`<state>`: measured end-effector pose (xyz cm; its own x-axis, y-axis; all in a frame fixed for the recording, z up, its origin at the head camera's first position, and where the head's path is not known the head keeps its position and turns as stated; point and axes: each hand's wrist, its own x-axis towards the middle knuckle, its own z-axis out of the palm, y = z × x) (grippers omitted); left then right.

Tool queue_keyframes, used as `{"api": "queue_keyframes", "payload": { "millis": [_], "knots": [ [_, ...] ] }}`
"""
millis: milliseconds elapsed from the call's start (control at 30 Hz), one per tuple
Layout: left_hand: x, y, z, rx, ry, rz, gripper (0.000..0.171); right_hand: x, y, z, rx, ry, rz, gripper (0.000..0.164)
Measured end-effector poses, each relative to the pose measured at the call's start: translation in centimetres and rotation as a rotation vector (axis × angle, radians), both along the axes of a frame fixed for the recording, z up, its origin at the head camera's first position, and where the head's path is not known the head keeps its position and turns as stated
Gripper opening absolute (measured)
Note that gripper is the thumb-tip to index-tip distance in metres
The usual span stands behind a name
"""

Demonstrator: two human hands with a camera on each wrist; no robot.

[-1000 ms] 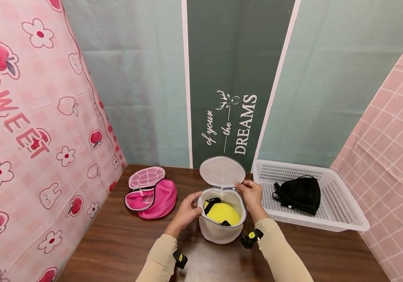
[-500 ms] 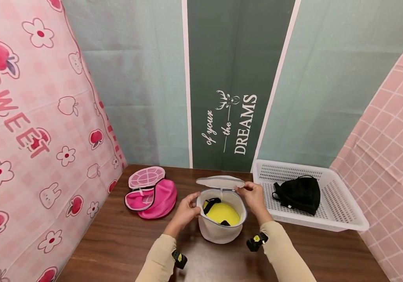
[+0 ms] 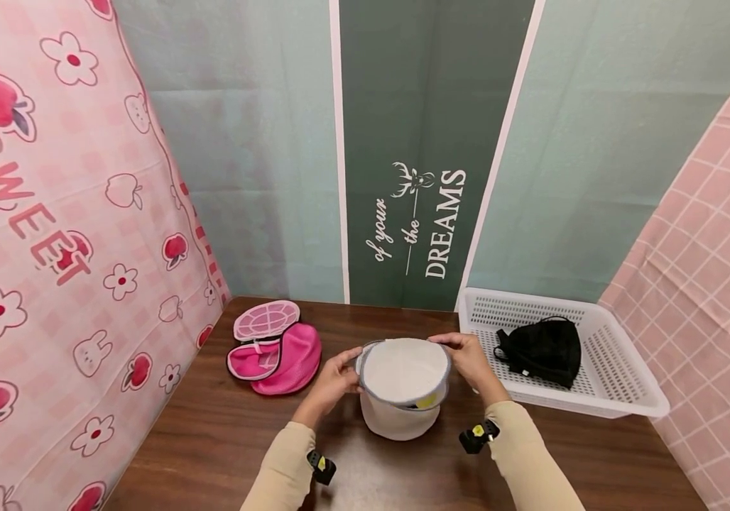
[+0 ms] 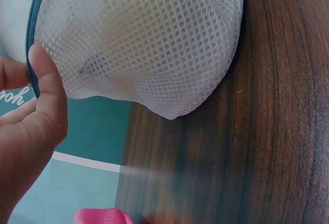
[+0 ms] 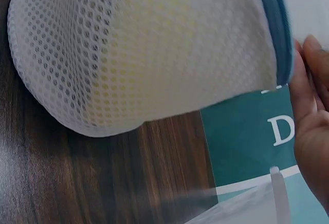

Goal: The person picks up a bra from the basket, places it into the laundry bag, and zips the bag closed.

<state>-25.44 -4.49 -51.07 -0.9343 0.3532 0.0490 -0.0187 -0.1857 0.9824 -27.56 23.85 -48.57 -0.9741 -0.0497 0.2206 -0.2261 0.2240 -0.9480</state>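
A white mesh laundry bag with a blue-grey zip rim stands on the table in the head view. Its round lid lies over the opening, with a gap at the front right. Through that gap shows a bit of something yellow, also faintly visible through the mesh in both wrist views. My left hand pinches the rim at the left between thumb and fingers. At the back right, my right hand holds the edge of the bag by its zip; its fingertips are partly hidden in the right wrist view.
To the left lies a pink mesh bag with its lid folded back. A white perforated basket at the right holds a black cloth item. Fabric hangings stand behind and on both sides of the wooden table.
The lid has swung from upright at the back, forward and down over the opening, covering most of the yellow thing. My right hand has shifted slightly right; my left hand stays at the rim.
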Motion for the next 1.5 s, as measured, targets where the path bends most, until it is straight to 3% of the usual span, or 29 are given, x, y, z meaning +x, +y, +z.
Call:
{"api": "queue_keyframes", "payload": {
  "millis": [200, 467, 633, 733, 967, 1133, 1300, 1500],
  "knots": [
    [-0.1, 0.0, 0.1, 0.051, -0.031, 0.001, 0.050, 0.1, 0.5, 0.2, -0.013, -0.064, 0.065, 0.018],
    [0.0, 0.0, 0.1, 0.009, -0.042, -0.019, 0.058, 0.4, 0.6, 0.6, 0.173, -0.063, 0.118, 0.021],
    [-0.2, 0.2, -0.1, 0.007, -0.013, 0.017, 0.054, 0.4, 0.8, 0.8, 0.094, -0.143, 0.155, 0.024],
    [0.0, 0.3, 0.2, 0.001, -0.014, 0.052, 0.050, 0.5, 0.8, 0.8, 0.062, -0.186, 0.145, 0.031],
    [1.3, 0.5, 2.6, -0.083, -0.030, 0.133, 0.046, 0.7, 0.5, 0.7, 0.115, -0.187, 0.074, 0.029],
    [1.5, 0.6, 2.9, -0.102, -0.036, 0.148, 0.045, 0.9, 0.1, 1.1, 0.134, -0.167, 0.024, 0.027],
    [1.5, 0.5, 3.2, -0.133, -0.021, 0.146, 0.045, -0.2, -0.2, 0.5, 0.150, -0.142, 0.052, 0.032],
    [1.5, 0.5, 3.3, -0.143, -0.021, 0.134, 0.048, -1.7, -0.8, -0.5, 0.107, -0.246, 0.155, 0.051]
  ]
}}
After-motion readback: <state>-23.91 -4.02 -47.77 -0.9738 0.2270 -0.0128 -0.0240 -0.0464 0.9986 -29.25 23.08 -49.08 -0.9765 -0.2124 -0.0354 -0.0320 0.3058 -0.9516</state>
